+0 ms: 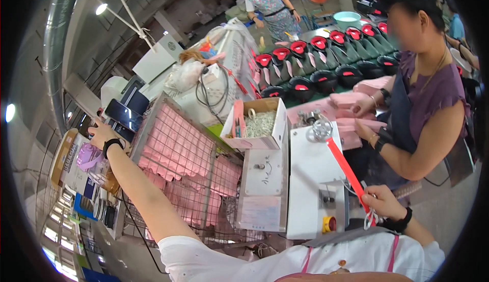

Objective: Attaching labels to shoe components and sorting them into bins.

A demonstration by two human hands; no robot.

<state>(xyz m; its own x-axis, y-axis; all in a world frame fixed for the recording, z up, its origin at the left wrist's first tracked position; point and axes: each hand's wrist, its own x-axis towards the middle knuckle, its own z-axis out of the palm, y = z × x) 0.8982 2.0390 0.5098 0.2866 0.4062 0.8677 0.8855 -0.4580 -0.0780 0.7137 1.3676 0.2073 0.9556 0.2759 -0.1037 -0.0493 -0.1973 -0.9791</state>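
Observation:
My left hand (100,134) reaches far out to the left with a finger stretched out and nothing visible in it. It is close to a dark phone (124,115) propped up at a slant, and I cannot tell whether it touches it. Below that hand are a purple item (89,157) and a clear container with amber contents (110,182). At the lower right, my right hand (383,202) is closed around a long flat red strip (346,170). The strip slants up and left toward a white machine; a loop of white cord (370,220) hangs at its lower end.
The white machine (305,185) with a metal wheel stands before me, beside a box of white cord (260,124). Pink pieces fill a wire cage (175,149). A co-worker (433,88) handles pink pieces at right; another person (270,7) stands beyond rows of red-and-black items.

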